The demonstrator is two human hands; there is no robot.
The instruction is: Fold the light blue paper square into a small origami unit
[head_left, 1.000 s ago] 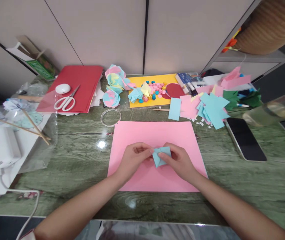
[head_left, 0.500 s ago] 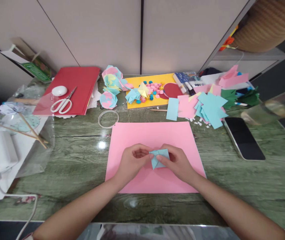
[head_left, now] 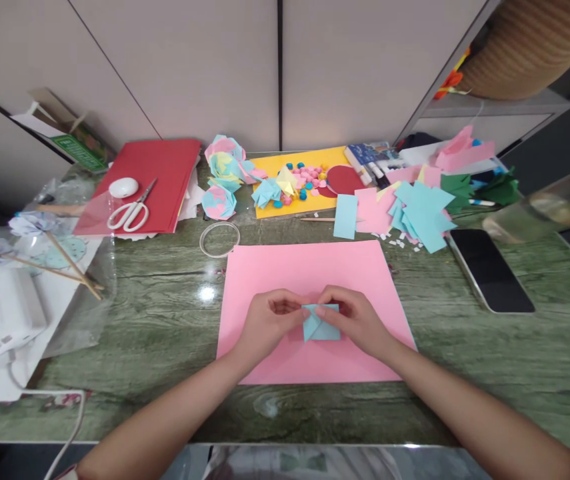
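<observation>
A small piece of folded light-blue paper [head_left: 327,328] is pinched between my two hands, over a pink sheet [head_left: 305,267] on the green table. My left hand [head_left: 273,321] grips its upper left corner with thumb and fingers. At the top edge, my right hand [head_left: 355,317] presses its thumb on the paper, the fingers curled behind. A diagonal crease or flap runs down the paper's left part. The fingertips behind the paper are hidden.
Scissors [head_left: 132,212] lie on red paper [head_left: 165,167] at the back left. Folded paper flowers [head_left: 219,201] stand near a yellow sheet [head_left: 269,211] with small coloured pieces. Blue paper cutouts [head_left: 425,213], a phone [head_left: 492,270], a clear tape roll [head_left: 219,240] and a white device [head_left: 7,313] surround the pink sheet.
The right thumb has shifted up and left toward the paper's top edge, close to the left thumb. The blue paper now sits flatter and squarer. The camera view has moved slightly.
</observation>
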